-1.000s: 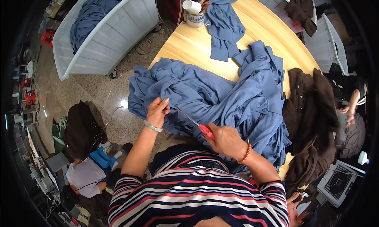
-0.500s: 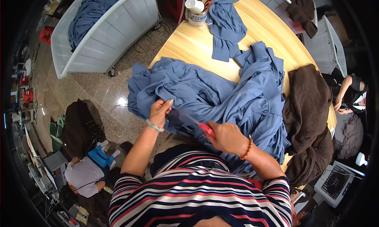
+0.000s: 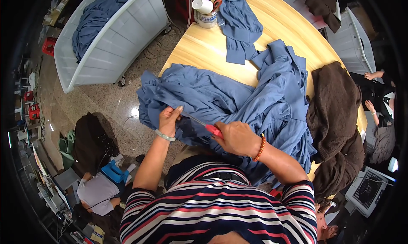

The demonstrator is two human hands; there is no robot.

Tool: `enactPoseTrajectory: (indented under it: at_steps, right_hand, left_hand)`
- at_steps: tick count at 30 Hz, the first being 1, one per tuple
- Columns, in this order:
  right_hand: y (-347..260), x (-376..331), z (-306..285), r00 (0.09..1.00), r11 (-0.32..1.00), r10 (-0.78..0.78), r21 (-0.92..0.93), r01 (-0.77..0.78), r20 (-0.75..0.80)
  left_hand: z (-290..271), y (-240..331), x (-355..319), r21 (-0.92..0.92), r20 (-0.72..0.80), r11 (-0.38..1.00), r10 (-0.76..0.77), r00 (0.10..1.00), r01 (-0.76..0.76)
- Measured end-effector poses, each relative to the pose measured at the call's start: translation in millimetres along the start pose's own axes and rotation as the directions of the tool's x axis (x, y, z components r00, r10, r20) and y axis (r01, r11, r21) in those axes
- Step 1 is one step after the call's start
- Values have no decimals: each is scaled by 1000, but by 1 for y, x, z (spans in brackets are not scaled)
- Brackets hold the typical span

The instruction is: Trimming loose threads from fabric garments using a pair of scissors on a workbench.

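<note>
A large crumpled blue garment (image 3: 238, 99) lies over the near edge of a round wooden table (image 3: 280, 27). My left hand (image 3: 169, 120), with a pale bangle on the wrist, pinches a fold of this blue fabric at the table's edge. My right hand (image 3: 237, 138), with an orange bead bracelet, grips red-handled scissors (image 3: 203, 124). Their thin blades point left toward the pinched fold, just beside my left fingers. My striped shirt fills the lower middle of the view.
A brown garment heap (image 3: 335, 125) lies at the table's right. A smaller blue piece (image 3: 240, 27) and a white tin with tools (image 3: 206, 12) sit at the far side. A white cart of blue fabric (image 3: 106, 36) stands left. Another person's hands (image 3: 369, 91) show far right.
The brown heap at the right has been shifted and spread closer along the table edge. My hands stay together on the blue fold, the scissors still pointing at it.
</note>
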State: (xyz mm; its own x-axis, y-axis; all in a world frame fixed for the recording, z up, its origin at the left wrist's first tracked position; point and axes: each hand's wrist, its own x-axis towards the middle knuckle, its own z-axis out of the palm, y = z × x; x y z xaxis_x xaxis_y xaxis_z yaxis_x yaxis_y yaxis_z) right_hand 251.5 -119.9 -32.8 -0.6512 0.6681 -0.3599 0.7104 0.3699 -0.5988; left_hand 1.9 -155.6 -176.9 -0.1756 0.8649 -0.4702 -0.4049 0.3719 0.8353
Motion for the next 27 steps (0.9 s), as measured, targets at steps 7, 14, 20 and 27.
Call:
enactPoseTrajectory:
  at_steps: [7,14,20,27]
  right_hand:
    - [19,-33,3,999,997,17,74,-20,39]
    - [10,-43,12,995,1000,27,-7,-26,98]
    - [2,-46,10,919,999,30,9,-37,393]
    - [2,-21,37,983,971,-150,202,126,107]
  left_hand:
    - [-17,-19,-25,317,-6,948,41,999,-37]
    - [-12,-18,-43,744,211,605,192,958,-285]
    - [-9,-2,-44,683,182,698,125,975,-217]
    - [70,79,-24,638,405,458,484,775,-619]
